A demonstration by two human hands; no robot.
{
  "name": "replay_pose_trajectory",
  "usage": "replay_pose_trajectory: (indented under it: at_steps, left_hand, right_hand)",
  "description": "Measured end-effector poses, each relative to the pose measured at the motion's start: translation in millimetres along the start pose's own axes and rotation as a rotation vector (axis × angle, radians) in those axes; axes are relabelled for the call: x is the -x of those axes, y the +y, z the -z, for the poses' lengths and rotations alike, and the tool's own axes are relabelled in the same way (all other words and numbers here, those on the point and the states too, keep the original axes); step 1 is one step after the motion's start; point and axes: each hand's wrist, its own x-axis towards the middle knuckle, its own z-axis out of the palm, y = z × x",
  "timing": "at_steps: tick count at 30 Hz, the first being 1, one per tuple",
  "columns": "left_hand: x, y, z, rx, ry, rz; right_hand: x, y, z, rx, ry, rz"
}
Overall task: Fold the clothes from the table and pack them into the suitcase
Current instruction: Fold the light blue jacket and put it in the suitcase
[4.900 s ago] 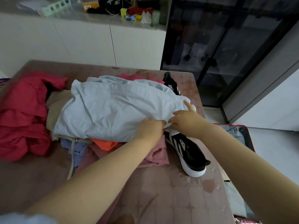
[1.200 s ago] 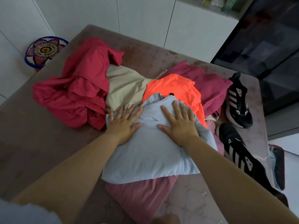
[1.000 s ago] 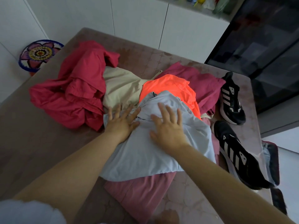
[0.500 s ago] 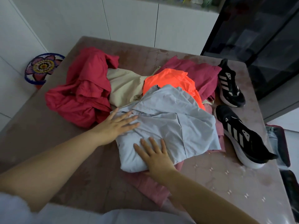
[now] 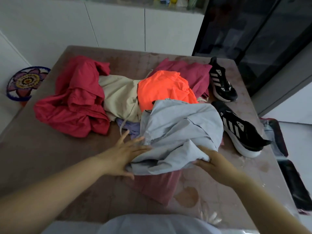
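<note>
A domestic room was pictured: a brown table [image 5: 50, 157] was heaped with loose clothes [image 5: 118, 93] and a pair of black trainers [image 5: 239, 132]. White built-in cupboards [image 5: 118, 27], topped with small household clutter [image 5: 168, 0], were seen behind, a dark glass-fronted cabinet [image 5: 253, 39] was set alongside, and a suitcase [image 5: 281, 137] was laid on the pale floor [image 5: 300, 149].

The table [image 5: 50, 157] bears a red garment [image 5: 72, 105] at nine o'clock, a maroon garment [image 5: 190, 73] at one and a pink garment [image 5: 157, 184] at six. Near its right edge sit a far shoe [image 5: 222, 83] at two and a near shoe [image 5: 239, 132] at three. The middle heap (beige cloth [image 5: 118, 93], orange top [image 5: 162, 88], blue shirt [image 5: 177, 125]) overlaps those garments.
</note>
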Motion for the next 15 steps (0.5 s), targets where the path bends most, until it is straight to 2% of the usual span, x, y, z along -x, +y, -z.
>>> replay_pose_trajectory:
  at_steps: [3,7,9,11,13,15]
  left_hand:
    - [-19.0,47.0,-1.7,0.061,0.065,0.087]
    - [-45.8,82.9,5.7,0.249,-0.113,0.198]
    - [-55.3,98.6,13.6,0.249,-0.161,0.112]
    - [-62.5,114.9,22.3,0.269,-0.231,0.034]
    - [-67.8,131.4,32.0,0.373,-0.327,0.066]
    - [-74.2,144.5,47.4,0.532,-0.369,0.109]
  right_hand:
    - [28.6,22.5,14.8,-0.057,0.082,-0.085]
    - [69.9,50.0,32.0,-0.169,0.161,-0.257]
    - [91.0,61.8,41.8,-0.191,0.196,-0.273]
    - [112.8,59.3,49.0,-0.082,0.163,-0.217]
    - [132.0,57.3,51.2,-0.025,0.148,-0.176]
    - [145.0,56.1,54.0,-0.122,0.156,-0.162]
